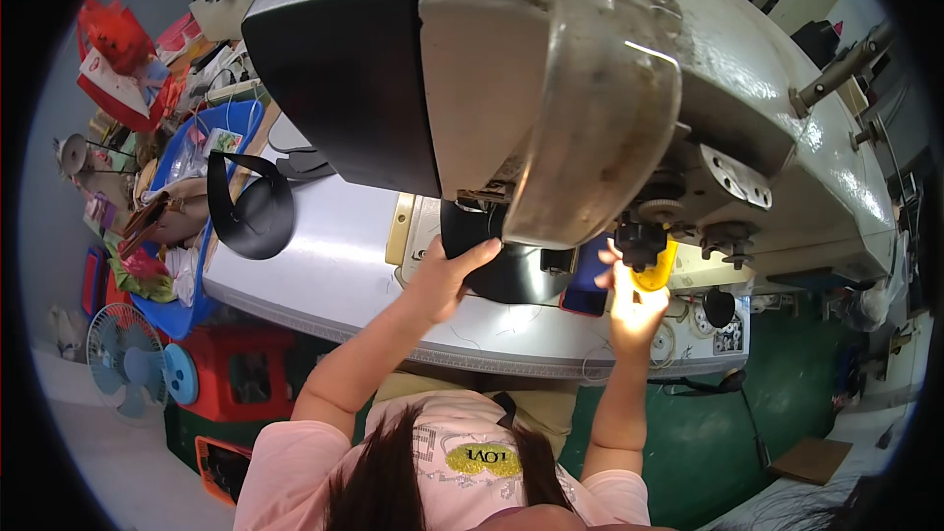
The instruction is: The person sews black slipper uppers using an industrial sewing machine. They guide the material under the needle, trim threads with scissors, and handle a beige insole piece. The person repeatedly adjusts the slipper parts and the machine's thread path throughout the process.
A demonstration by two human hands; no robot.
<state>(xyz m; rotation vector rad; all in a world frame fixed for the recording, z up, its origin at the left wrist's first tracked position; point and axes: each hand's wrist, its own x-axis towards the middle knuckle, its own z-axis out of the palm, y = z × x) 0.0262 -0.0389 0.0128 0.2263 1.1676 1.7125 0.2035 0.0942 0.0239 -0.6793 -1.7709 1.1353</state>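
Note:
A large sewing machine (pixel 482 69) with a dark grey end cover fills the upper middle. Under its head lies a glossy black curved flat piece (pixel 519 280). My left hand (pixel 447 280) grips this piece at its left edge, thumb on top, close to the machine's needle area, which the guard partly hides. My right hand (pixel 634 307), brightly lit, is raised beside the machine's black knob (pixel 641 244). Its fingers are closed around a yellow object (pixel 657 270), perhaps a tool handle; most of it is covered. A blue phone-like slab (pixel 588 280) lies just left of that hand.
Another black curved piece with a strap (pixel 254 216) lies at the table's left end. Beyond it, a blue basket (pixel 192 310) holds bags and cloth. A fan (pixel 128 359) and red stool (pixel 236 374) stand lower left. Small metal parts (pixel 728 334) sit at the right.

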